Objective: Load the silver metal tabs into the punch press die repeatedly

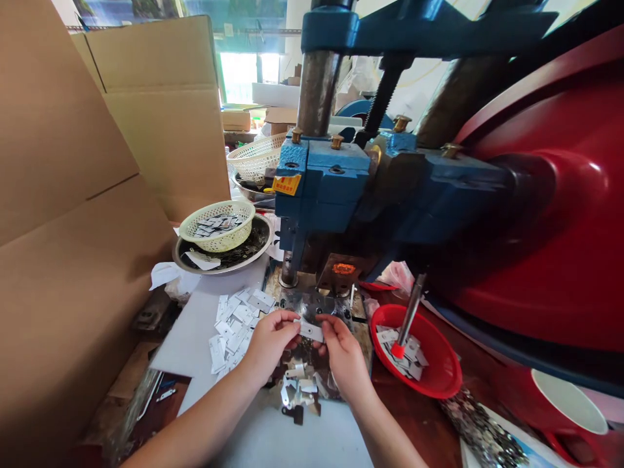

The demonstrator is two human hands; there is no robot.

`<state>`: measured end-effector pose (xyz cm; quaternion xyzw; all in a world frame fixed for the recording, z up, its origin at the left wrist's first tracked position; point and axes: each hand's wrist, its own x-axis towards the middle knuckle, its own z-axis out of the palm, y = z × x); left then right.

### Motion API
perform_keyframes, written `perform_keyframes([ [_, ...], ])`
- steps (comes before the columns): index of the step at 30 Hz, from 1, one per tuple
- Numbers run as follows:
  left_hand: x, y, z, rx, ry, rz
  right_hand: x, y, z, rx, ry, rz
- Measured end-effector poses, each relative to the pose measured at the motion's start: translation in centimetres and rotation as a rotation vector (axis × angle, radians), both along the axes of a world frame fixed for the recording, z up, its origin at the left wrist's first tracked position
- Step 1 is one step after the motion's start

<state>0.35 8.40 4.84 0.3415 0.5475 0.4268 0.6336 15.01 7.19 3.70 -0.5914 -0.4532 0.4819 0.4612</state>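
Note:
Between my two hands a small flat metal plate [311, 331] with holes is held level, just in front of the press die. My left hand [272, 341] pinches its left end with thumb and fingers. At the right end, my right hand [342, 354] has its thumb and fingers closed on the same plate. The blue press [324, 188] stands right behind, its die bed [316, 302] beyond my fingertips. Left of my left hand lies a pile of similar plates [238, 325]. Bent metal pieces [298, 387] lie below my hands.
A red bowl [446, 383] of plates, with a metal handle [413, 309] rising above it, stands at right. A pale basket [246, 234] of plates sits in a steel basin [268, 244] at left. Cardboard [160, 117] walls the left; a large red wheel [550, 195] fills the right.

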Motion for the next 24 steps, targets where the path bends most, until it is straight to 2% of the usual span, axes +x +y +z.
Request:
perform_keyframes([
  [3,0.1,-0.1,0.0,-0.074,-0.026,0.040,0.4,0.0,-0.2,-0.018,0.118,0.024],
  [6,0.2,-0.2,-0.2,-0.062,-0.107,0.067,0.9,-0.1,-0.7,0.067,0.045,0.079],
  [8,0.2,-0.3,-0.2,-0.012,-0.205,0.062,1.2,-0.3,-1.0,0.209,-0.122,0.077],
  [11,0.2,-0.6,-0.3,0.044,-0.313,0.019,1.8,-0.6,-1.4,0.531,-0.470,0.021],
  [15,0.0,-0.8,-0.5,0.054,-0.324,-0.039,2.2,-1.1,-1.2,0.869,-0.809,-0.041],
  [17,0.0,-0.9,-0.7,0.077,-0.269,-0.067,2.3,-1.2,-1.1,0.950,-0.872,-0.045],
  [19,0.0,-0.7,-0.6,0.141,-0.127,-0.084,2.4,-1.1,-1.1,0.975,-0.879,-0.017],
  [21,0.0,-0.4,-0.5,0.272,0.086,-0.106,2.5,-0.7,-1.2,0.929,-0.844,0.029],
  [24,0.4,0.9,-0.2,0.513,0.413,-0.149,2.6,0.5,-1.5,0.755,-0.776,0.026],
])
